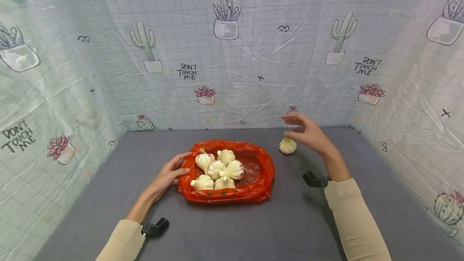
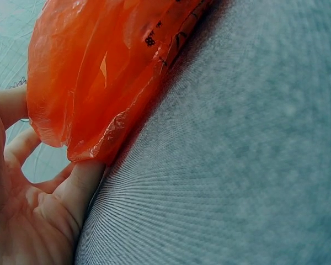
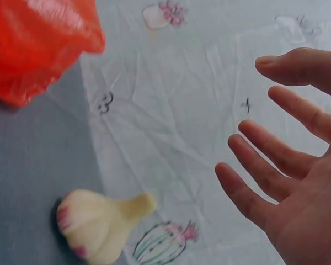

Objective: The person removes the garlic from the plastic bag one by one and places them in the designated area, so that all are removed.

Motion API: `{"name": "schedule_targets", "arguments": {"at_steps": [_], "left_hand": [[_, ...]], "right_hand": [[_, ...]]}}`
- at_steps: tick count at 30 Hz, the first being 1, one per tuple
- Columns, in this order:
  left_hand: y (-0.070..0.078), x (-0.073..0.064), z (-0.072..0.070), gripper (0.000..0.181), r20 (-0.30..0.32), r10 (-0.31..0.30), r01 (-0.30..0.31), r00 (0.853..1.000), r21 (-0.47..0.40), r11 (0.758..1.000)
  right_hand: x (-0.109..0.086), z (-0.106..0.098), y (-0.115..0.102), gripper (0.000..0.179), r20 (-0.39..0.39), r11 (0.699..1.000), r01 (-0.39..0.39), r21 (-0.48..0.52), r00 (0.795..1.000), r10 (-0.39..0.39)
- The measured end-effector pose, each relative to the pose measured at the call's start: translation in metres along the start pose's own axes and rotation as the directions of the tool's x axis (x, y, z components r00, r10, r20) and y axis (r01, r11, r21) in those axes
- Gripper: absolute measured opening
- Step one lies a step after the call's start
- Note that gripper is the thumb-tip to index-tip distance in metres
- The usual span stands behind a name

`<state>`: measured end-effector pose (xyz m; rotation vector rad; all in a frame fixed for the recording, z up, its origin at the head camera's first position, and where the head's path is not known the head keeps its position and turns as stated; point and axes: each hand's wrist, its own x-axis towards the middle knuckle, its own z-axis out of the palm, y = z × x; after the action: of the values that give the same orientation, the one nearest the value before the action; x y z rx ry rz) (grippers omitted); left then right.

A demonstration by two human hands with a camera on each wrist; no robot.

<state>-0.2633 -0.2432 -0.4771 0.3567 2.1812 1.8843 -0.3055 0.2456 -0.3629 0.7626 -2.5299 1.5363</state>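
Note:
An orange-red plastic bag [image 1: 266, 172] with its rim spread wide stands on the grey table, several garlic bulbs [image 1: 216, 169] bunched in its left part. At the bag's left side, my left hand [image 1: 167, 177] touches the plastic with loosely extended fingers; the left wrist view shows its thumb [image 2: 84, 179] at the bag's bottom corner. To the right of the bag a single garlic bulb [image 1: 287, 146] lies on the table. Just above and beside that bulb hovers my right hand [image 1: 308, 133], fingers spread and holding nothing; in the right wrist view the hand is apart from the bulb.
The grey table [image 1: 232, 233] ends at a patterned cloth [image 1: 253, 104] hanging behind it, with cloth on both sides too. A black wrist camera [image 1: 156, 227] sits on my left wrist, another black camera [image 1: 314, 180] on my right.

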Motion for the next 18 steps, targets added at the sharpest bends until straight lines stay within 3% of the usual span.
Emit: {"name": "schedule_targets", "arguments": {"at_steps": [5, 18], "left_hand": [[-0.002, 0.001, -0.001, 0.058, -0.009, 0.001, -0.001, 1.000, 0.013, 1.000], [0.000, 0.001, 0.000, 0.059, -0.012, -0.008, 0.008, 1.000, 0.012, 1.000]], "right_hand": [[0.003, 0.007, -0.014, 0.051, 0.049, 0.998, 0.063, 0.005, 0.997, -0.064], [0.002, 0.026, -0.035, 0.054, 0.108, 0.993, 0.114, -0.015, 0.988, -0.112]]}}
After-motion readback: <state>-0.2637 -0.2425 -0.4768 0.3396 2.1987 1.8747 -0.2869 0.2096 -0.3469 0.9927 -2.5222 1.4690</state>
